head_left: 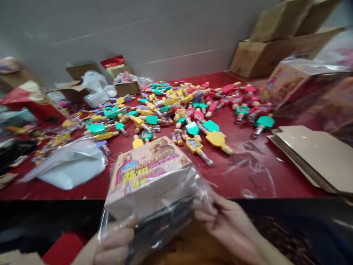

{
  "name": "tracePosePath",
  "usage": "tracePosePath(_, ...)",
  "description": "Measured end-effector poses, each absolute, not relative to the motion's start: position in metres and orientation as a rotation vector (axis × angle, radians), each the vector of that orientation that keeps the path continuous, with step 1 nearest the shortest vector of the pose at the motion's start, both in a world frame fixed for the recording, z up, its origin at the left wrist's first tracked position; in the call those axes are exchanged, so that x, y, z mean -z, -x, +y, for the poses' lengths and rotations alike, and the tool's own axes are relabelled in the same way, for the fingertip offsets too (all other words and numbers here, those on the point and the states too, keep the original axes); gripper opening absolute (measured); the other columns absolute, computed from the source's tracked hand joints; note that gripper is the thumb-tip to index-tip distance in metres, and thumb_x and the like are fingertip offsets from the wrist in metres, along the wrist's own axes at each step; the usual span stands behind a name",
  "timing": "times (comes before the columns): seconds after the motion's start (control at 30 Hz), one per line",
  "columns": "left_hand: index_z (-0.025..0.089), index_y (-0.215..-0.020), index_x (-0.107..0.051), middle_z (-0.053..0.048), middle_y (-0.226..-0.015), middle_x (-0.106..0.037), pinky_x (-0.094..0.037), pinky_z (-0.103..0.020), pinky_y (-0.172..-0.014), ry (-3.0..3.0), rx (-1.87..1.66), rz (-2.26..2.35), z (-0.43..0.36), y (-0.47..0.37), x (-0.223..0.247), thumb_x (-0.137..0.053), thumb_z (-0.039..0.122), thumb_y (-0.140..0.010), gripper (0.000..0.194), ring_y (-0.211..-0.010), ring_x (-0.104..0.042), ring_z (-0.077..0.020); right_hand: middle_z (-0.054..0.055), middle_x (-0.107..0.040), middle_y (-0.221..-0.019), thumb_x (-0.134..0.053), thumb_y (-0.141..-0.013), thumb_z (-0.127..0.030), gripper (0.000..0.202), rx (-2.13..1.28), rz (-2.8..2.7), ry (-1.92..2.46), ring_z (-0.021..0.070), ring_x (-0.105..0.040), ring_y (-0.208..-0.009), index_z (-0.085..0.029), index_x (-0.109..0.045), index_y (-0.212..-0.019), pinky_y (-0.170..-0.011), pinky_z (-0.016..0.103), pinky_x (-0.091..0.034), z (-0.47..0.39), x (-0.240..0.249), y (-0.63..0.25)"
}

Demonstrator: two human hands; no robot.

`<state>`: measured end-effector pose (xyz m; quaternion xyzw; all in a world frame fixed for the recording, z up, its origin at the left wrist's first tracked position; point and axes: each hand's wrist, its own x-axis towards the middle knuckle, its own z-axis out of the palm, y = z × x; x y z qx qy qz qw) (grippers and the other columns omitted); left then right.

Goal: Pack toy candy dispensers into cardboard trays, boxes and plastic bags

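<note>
A printed box (pixel 150 165) with pink and yellow lettering sits inside a clear plastic bag (pixel 165 221) at the front edge of the red table. The bag's open end hangs toward me, below the box. My left hand (pixel 118 239) has its fingers closed on the left side of the bag. On the right side, my right hand (pixel 220 221) pinches the bag's film between thumb and fingers. Both hands are slightly blurred.
Many colourful paddle-shaped items (pixel 165 99) cover the middle of the red table (pixel 234 180). A white plastic bag (pixel 74 163) lies left, flat cardboard sheets (pixel 317 154) right. Wrapped boxes (pixel 292 81) and cardboard cartons (pixel 248 55) stand at the back right.
</note>
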<state>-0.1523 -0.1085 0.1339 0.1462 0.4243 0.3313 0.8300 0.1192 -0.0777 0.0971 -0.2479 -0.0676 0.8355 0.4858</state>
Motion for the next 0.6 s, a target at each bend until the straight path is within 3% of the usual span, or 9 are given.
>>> tracePosePath(0.07,0.018,-0.055,-0.043,0.007,-0.04,-0.044,-0.035,-0.008,-0.032,0.042,-0.744,0.795,-0.101,0.162,-0.158,-0.042,0.009,-0.091,0.038,-0.032,-0.041,-0.0015,-0.006,-0.022,-0.062,-0.072,-0.066,-0.022,0.041,-1.894,-0.375,0.569,0.0045,-0.018,-0.049,-0.017,-0.032,-0.06,-0.043,0.014,-0.026,-0.067,-0.127,-0.124)
tracePosePath(0.17,0.02,-0.065,-0.044,0.007,-0.044,-0.05,-0.034,-0.008,-0.03,0.215,-0.917,0.627,-0.085,0.159,-0.194,-0.037,0.01,-0.093,0.031,-0.034,-0.047,-0.0022,-0.004,-0.018,-0.064,-0.06,-0.074,-0.025,0.034,-1.667,-0.689,0.667,0.0089,-0.013,-0.05,-0.02,-0.029,-0.06,-0.04,0.021,-0.025,-0.052,-0.162,-0.125)
tracePosePath(0.27,0.02,-0.07,-0.042,0.008,-0.041,-0.044,-0.03,-0.008,-0.028,0.357,-1.063,0.467,-0.071,0.144,-0.215,-0.024,0.01,-0.096,0.032,-0.029,-0.042,-0.0024,-0.003,-0.023,-0.062,-0.057,-0.078,-0.029,0.026,-1.526,-0.793,0.757,0.0107,-0.019,-0.048,-0.022,-0.036,-0.064,-0.04,0.023,-0.028,-0.04,-0.176,-0.125)
tracePosePath(0.33,0.019,-0.072,-0.042,0.007,-0.042,-0.043,-0.033,-0.008,-0.029,0.354,-1.183,0.476,-0.062,0.133,-0.219,-0.018,0.013,-0.096,0.035,-0.03,-0.043,-0.0031,0.0,-0.034,-0.061,-0.059,-0.079,-0.033,0.019,-1.479,-0.812,0.806,0.0122,-0.032,-0.048,-0.025,-0.046,-0.068,-0.041,0.026,-0.035,-0.033,-0.174,-0.128)
tracePosePath(0.4,0.017,-0.078,-0.046,0.001,-0.053,-0.054,-0.048,-0.013,-0.041,0.254,-1.337,0.609,-0.051,0.122,-0.218,-0.018,0.022,-0.097,0.034,-0.044,-0.058,-0.0071,0.003,-0.047,-0.067,-0.056,-0.081,-0.041,0.015,-1.364,-0.902,0.889,0.0164,-0.049,-0.057,-0.029,-0.054,-0.072,-0.05,0.033,-0.048,-0.027,-0.167,-0.133)
tracePosePath(0.47,0.015,-0.094,-0.051,-0.008,-0.08,-0.065,-0.059,-0.028,-0.067,0.079,-1.435,0.785,-0.041,0.114,-0.216,-0.022,0.033,-0.096,0.034,-0.077,-0.068,-0.0163,0.003,-0.059,-0.079,-0.049,-0.085,-0.05,0.021,-1.199,-1.049,0.974,0.0198,-0.06,-0.076,-0.034,-0.06,-0.077,-0.068,0.037,-0.055,-0.021,-0.158,-0.139)
tracePosePath(0.53,0.014,-0.114,-0.048,-0.014,-0.111,-0.061,-0.051,-0.039,-0.091,-0.095,-1.444,0.874,-0.032,0.11,-0.212,-0.027,0.04,-0.094,0.039,-0.106,-0.062,-0.0226,0.003,-0.063,-0.093,-0.051,-0.085,-0.051,0.021,-1.082,-1.19,1.021,0.0214,-0.061,-0.094,-0.034,-0.063,-0.083,-0.081,0.037,-0.054,-0.016,-0.153,-0.141)
tracePosePath(0.6,0.015,-0.125,-0.041,-0.015,-0.127,-0.053,-0.04,-0.039,-0.104,-0.237,-1.403,0.863,-0.028,0.11,-0.207,-0.032,0.041,-0.092,0.042,-0.118,-0.053,-0.0229,0.004,-0.064,-0.103,-0.058,-0.083,-0.044,0.018,-0.913,-1.441,1.033,0.0225,-0.059,-0.102,-0.031,-0.065,-0.092,-0.084,0.034,-0.053,-0.01,-0.152,-0.14)
